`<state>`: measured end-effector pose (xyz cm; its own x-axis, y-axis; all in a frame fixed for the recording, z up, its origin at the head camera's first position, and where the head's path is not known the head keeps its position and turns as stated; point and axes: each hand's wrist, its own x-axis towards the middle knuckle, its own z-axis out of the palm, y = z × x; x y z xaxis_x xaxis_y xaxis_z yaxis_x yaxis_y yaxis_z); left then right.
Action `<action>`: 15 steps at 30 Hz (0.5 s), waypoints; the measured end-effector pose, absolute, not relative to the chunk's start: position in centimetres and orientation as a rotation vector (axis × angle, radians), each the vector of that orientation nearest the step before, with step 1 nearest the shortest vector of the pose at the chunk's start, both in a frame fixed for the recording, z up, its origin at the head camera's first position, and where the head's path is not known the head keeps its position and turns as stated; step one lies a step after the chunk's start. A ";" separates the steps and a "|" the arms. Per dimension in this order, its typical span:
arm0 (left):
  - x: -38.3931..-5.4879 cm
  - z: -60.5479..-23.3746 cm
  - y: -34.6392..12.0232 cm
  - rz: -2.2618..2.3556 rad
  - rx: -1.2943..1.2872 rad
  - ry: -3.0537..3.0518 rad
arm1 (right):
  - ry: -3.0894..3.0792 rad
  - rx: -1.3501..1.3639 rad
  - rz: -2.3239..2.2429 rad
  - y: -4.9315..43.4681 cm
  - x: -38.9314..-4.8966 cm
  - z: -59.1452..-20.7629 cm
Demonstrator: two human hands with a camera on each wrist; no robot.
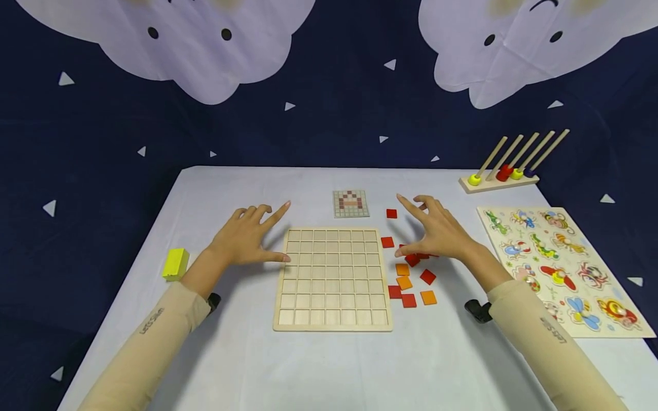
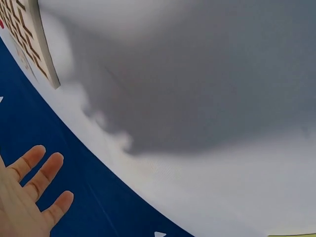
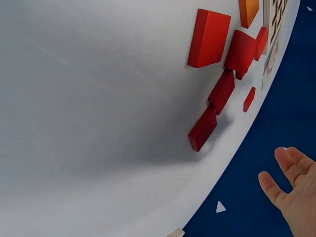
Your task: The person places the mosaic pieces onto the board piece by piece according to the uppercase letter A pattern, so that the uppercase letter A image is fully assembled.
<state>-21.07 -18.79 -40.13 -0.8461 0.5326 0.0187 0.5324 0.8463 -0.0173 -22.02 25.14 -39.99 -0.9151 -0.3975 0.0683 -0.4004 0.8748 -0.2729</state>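
In the head view a square wooden grid board (image 1: 331,273) lies on the table, its compartments bare. My left hand (image 1: 248,235) hovers at its upper left corner, thumb and index finger spread, holding nothing. Over the loose tiles to the right of the board, my right hand (image 1: 436,231) is spread likewise and holds nothing. Red tiles (image 1: 409,300) and orange tiles (image 1: 428,297) lie scattered there, some hidden beneath the right hand. A small pattern card (image 1: 351,204) with a pixel figure lies behind the board. The right wrist view shows several red tiles (image 3: 210,39) close up.
A yellow block (image 1: 176,264) sits by the left forearm. On the right lies an insect picture puzzle board (image 1: 560,268), partly behind the right sleeve. A wooden peg stand (image 1: 498,182) with coloured beads stands at the back right. A dark patterned cloth (image 1: 329,114) hangs behind the table.
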 end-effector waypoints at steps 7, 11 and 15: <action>-20.8 -40.7 -18.8 -0.017 -0.890 -3.010 | -3.048 0.657 0.467 25.4 -21.9 -40.3; -20.7 -41.0 -18.9 -0.021 -0.901 -3.016 | -3.060 0.659 0.475 25.5 -21.9 -40.5; -20.7 -41.4 -19.0 -0.017 -0.909 -3.040 | -3.067 0.653 0.483 25.6 -21.9 -40.7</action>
<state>-20.67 -19.04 -41.40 -0.8354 0.5490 -0.0269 0.5486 0.8358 0.0190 -21.93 25.57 -40.70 -0.9149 -0.4024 0.0326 -0.3929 0.8690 -0.3007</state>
